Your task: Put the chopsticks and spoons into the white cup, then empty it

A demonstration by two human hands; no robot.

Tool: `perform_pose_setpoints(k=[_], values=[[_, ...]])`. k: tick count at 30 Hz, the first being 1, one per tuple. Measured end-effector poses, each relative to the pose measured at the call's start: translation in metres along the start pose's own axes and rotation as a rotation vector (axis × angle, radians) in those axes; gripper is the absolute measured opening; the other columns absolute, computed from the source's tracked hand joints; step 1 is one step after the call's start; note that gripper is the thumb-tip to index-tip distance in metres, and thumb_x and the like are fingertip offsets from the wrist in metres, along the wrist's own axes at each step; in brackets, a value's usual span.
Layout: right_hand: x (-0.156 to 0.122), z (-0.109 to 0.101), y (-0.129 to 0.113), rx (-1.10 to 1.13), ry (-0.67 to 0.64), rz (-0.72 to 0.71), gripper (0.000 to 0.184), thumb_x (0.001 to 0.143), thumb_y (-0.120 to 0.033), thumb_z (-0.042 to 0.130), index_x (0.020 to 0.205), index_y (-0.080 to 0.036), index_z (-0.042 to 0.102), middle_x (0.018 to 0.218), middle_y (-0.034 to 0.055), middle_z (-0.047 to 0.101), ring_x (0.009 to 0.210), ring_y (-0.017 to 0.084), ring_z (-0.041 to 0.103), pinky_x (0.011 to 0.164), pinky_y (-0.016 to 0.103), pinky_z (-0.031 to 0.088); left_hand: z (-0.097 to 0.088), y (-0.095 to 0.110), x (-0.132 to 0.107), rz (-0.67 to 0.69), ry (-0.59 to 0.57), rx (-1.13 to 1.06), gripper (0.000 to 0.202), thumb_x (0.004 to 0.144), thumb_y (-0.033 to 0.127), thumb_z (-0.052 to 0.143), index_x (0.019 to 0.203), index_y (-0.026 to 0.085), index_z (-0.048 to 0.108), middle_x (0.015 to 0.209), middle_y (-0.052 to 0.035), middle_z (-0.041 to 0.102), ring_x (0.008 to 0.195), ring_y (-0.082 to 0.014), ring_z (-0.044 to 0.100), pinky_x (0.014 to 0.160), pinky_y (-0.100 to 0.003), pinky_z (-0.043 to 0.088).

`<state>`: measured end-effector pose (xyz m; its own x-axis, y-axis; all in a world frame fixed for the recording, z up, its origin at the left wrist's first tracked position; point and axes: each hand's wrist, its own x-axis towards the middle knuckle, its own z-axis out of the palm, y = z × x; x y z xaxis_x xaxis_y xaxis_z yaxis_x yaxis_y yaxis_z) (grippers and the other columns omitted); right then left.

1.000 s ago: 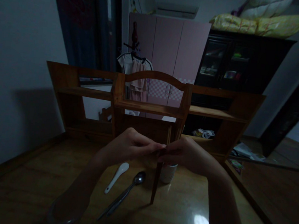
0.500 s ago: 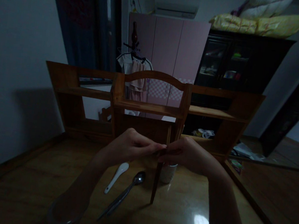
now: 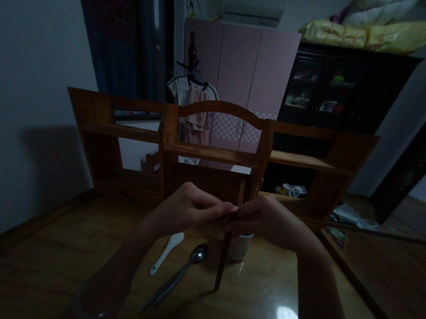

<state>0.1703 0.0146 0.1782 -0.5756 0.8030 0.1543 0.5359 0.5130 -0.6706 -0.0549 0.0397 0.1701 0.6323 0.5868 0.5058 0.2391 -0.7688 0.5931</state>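
Dark wooden chopsticks [image 3: 221, 264] stand nearly upright, their lower ends close to the tabletop. My right hand [image 3: 267, 218] pinches them around the middle, fingers closed. From the other side, my left hand [image 3: 190, 210] meets it with thumb and fingers pressed together on the same chopsticks. A white patterned cup [image 3: 239, 248] stands just behind my right hand, which hides its upper part; thin sticks rise above that hand. To the left lie a white soup spoon [image 3: 167, 253] and metal spoons [image 3: 198, 254] with overlapping handles.
The glossy wooden table [image 3: 113, 235] has a wooden shelf rack [image 3: 213, 153] along its back. A wall [image 3: 20, 109] borders the left side. Beyond the rack are a pink wardrobe [image 3: 235, 70], a dark cabinet [image 3: 357, 93] and hanging clothes [image 3: 197, 107].
Almost nothing differs. Both hands stay closed at the chopsticks, and the view has shifted very slightly.
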Motion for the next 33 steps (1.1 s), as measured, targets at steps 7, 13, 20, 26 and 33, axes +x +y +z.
perform_pose_setpoints(k=[7, 13, 20, 26, 33], values=[[0.0018, 0.0007, -0.0001, -0.019, 0.007, -0.010, 0.017, 0.087, -0.033, 0.067, 0.083, -0.018, 0.075, 0.068, -0.0020, 0.069, 0.061, 0.010, 0.059, 0.051, 0.017, 0.037, 0.0013, -0.0004, 0.0000, -0.032, 0.006, -0.017, 0.030, 0.089, 0.037, 0.057, 0.087, 0.015, 0.077, 0.051, 0.0047, 0.043, 0.048, -0.0061, 0.029, 0.042, -0.018, 0.019], [0.0003, 0.0013, 0.0011, -0.008, 0.005, 0.000, 0.021, 0.087, -0.035, 0.066, 0.079, -0.017, 0.074, 0.069, -0.0011, 0.070, 0.063, 0.011, 0.060, 0.053, 0.017, 0.039, 0.0009, -0.0002, 0.0000, -0.045, 0.009, 0.003, 0.032, 0.090, 0.036, 0.056, 0.079, 0.013, 0.076, 0.050, 0.0047, 0.040, 0.048, -0.0062, 0.027, 0.041, -0.019, 0.017], [0.0004, 0.0012, 0.0015, -0.042, 0.019, -0.005, 0.022, 0.087, -0.035, 0.067, 0.078, -0.017, 0.073, 0.066, -0.0017, 0.068, 0.059, 0.010, 0.057, 0.049, 0.017, 0.035, 0.0004, 0.0015, -0.0004, -0.050, 0.006, 0.012, 0.034, 0.090, 0.036, 0.055, 0.077, 0.012, 0.076, 0.051, 0.0036, 0.044, 0.047, -0.0062, 0.029, 0.042, -0.019, 0.018], [0.0006, 0.0005, 0.0009, -0.040, 0.012, 0.001, 0.019, 0.086, -0.034, 0.067, 0.080, -0.018, 0.074, 0.068, -0.0018, 0.068, 0.060, 0.010, 0.057, 0.050, 0.017, 0.036, 0.0009, 0.0005, 0.0002, -0.054, 0.018, -0.004, 0.031, 0.090, 0.035, 0.056, 0.082, 0.014, 0.077, 0.052, 0.0034, 0.046, 0.048, -0.0063, 0.030, 0.043, -0.019, 0.020], [0.0007, 0.0015, 0.0018, -0.037, 0.013, 0.001, 0.021, 0.086, -0.035, 0.067, 0.081, -0.017, 0.074, 0.067, -0.0015, 0.068, 0.059, 0.009, 0.056, 0.049, 0.018, 0.035, 0.0013, 0.0013, -0.0003, -0.059, 0.013, -0.029, 0.031, 0.090, 0.036, 0.056, 0.083, 0.015, 0.077, 0.050, 0.0046, 0.042, 0.047, -0.0063, 0.028, 0.042, -0.019, 0.019]])
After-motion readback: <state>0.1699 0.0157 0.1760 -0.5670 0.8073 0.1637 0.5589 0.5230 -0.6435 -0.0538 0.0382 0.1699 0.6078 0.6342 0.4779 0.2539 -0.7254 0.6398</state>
